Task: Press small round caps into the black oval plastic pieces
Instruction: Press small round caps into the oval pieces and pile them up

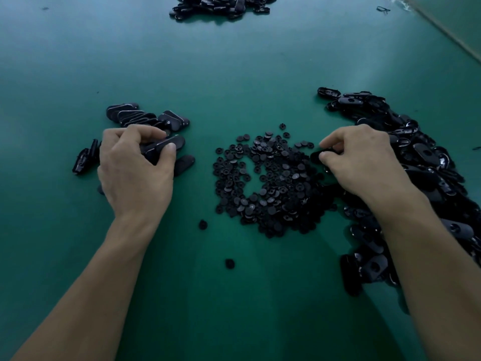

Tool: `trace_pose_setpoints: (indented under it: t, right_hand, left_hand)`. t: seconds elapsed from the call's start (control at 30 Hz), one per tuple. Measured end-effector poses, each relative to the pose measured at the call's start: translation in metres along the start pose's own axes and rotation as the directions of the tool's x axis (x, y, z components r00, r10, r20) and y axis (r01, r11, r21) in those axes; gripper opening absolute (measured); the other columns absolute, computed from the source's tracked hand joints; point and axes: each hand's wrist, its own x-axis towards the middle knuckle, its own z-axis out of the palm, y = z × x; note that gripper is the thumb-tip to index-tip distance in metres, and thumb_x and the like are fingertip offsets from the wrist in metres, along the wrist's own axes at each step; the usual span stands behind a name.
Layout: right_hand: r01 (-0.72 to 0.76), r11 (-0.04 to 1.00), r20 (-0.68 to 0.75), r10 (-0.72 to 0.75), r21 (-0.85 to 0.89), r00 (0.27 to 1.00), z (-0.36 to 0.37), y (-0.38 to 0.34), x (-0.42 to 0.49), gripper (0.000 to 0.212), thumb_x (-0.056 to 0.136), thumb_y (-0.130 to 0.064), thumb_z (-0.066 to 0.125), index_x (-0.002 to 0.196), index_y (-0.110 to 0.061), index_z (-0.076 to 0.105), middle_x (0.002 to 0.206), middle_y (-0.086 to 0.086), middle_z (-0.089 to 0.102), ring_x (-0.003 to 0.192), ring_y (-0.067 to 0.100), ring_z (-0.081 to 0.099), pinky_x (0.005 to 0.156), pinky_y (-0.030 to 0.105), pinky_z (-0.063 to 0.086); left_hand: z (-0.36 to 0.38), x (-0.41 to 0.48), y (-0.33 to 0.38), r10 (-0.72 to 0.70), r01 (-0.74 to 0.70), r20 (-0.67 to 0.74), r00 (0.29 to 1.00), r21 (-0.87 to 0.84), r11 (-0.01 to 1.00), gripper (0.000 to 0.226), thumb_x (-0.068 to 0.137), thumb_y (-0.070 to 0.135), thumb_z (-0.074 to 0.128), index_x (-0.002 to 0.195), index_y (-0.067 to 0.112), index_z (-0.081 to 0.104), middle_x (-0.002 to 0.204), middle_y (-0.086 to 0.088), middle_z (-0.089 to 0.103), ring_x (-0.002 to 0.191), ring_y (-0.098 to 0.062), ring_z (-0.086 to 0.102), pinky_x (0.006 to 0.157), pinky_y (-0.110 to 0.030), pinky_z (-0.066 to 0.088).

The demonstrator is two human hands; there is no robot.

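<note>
Two hands at work over loose black parts on a green table (234,74).
The left hand (135,168) curls round a bundle of oval pieces (166,145) just in front of a finished row (145,117); the right hand (364,162) pinches a single oval piece (316,156) between thumb and fingertips at the edge of the cap pile (268,183), which lies between the hands. A large heap of oval pieces (421,162) lies under and beyond the right forearm – a further heap (221,6) sits at the far edge. Two stray caps (202,224) lie near the pile.
</note>
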Motion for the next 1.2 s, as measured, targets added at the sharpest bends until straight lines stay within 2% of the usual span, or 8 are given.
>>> trace_pose_setpoints:
  t: [0.27,0.37,0.53,0.63,0.83,0.97,1.1,1.2]
  right_hand:
    - [-0.007,0.999,-0.047,0.005,-0.037,0.999,0.0,0.007,0.0,0.033,0.095,-0.026,0.065,0.128,-0.023,0.065,0.135,0.016,0.052,0.122,0.032,0.052,0.106,0.043,0.045]
    - [-0.032,0.999,-0.036,0.032,0.007,0.999,-0.001,0.006,0.003,0.026,0.094,-0.025,0.067,0.12,-0.026,0.068,0.128,0.011,0.059,0.113,0.026,0.057,0.1,0.04,0.049]
    - [-0.029,0.996,-0.051,0.033,0.084,0.998,-0.002,0.011,0.007,0.03,0.09,-0.02,0.074,0.12,-0.023,0.067,0.121,0.005,0.06,0.063,-0.005,0.059,0.059,0.001,0.036]
    - [-0.03,0.993,-0.059,0.037,0.111,0.998,-0.002,0.014,0.008,0.033,0.089,-0.016,0.075,0.12,-0.019,0.067,0.107,0.004,0.063,0.076,0.007,0.056,0.075,0.01,0.041]
    - [0.007,0.993,-0.13,0.008,0.115,0.992,0.001,0.012,0.004,0.014,0.091,-0.015,0.071,0.103,-0.019,0.075,0.089,-0.001,0.068,0.081,0.015,0.063,0.081,0.026,0.05]
    - [0.13,0.98,-0.222,-0.095,0.152,0.97,0.001,0.001,-0.001,0.013,0.093,-0.02,0.07,0.105,-0.022,0.076,0.111,0.004,0.069,0.082,0.022,0.067,0.086,0.035,0.056]
    - [0.316,0.899,-0.205,-0.263,0.303,0.943,0.0,-0.026,-0.013,0.015,0.092,-0.02,0.071,0.105,-0.028,0.077,0.096,-0.014,0.071,0.082,-0.005,0.064,0.077,0.005,0.044]
    - [0.407,0.799,-0.165,-0.374,0.443,0.913,0.004,-0.046,-0.024,0.017,0.092,-0.017,0.071,0.104,-0.027,0.078,0.088,-0.022,0.071,0.078,-0.012,0.066,0.073,0.005,0.048]
  left_hand:
    - [0.002,-0.006,0.005,0.165,-0.169,-0.059,0.985,-0.071,0.983,0.006,0.088,0.032,0.068,0.091,0.027,0.067,0.088,0.011,0.053,0.083,-0.02,0.056,0.078,-0.034,0.047]
    - [0.005,-0.01,0.007,0.252,-0.257,-0.052,0.966,-0.136,0.957,0.004,0.09,0.025,0.068,0.088,0.021,0.067,0.068,0.009,0.054,0.066,-0.013,0.049,0.07,-0.031,0.047]
    - [0.008,-0.02,0.015,0.372,-0.352,0.025,0.928,-0.264,0.898,0.007,0.09,0.02,0.07,0.084,0.019,0.067,0.051,0.005,0.042,0.048,-0.013,0.042,0.051,-0.019,0.038]
    - [0.008,-0.021,0.014,0.417,-0.384,0.082,0.905,-0.264,0.885,0.008,0.09,0.019,0.071,0.084,0.017,0.067,0.049,0.001,0.041,0.047,-0.02,0.041,0.049,-0.026,0.039]
    - [0.008,-0.021,0.013,0.42,-0.372,0.125,0.899,-0.291,0.882,0.007,0.089,0.018,0.073,0.084,0.017,0.068,0.05,0.002,0.039,0.047,-0.019,0.039,0.052,-0.014,0.032]
    - [0.008,-0.024,0.016,0.409,-0.349,0.129,0.903,-0.332,0.876,0.008,0.09,0.018,0.073,0.084,0.018,0.067,0.049,0.004,0.038,0.046,-0.015,0.036,0.053,-0.012,0.03]
    - [0.006,-0.028,0.024,0.353,-0.248,0.171,0.92,-0.443,0.862,0.01,0.09,0.033,0.07,0.083,0.026,0.067,0.053,0.005,0.05,0.046,-0.01,0.044,0.048,-0.018,0.036]
    - [0.004,-0.03,0.031,0.309,-0.141,0.256,0.916,-0.516,0.845,0.012,0.089,0.044,0.066,0.084,0.033,0.067,0.061,0.001,0.063,0.049,-0.023,0.058,0.045,-0.033,0.044]
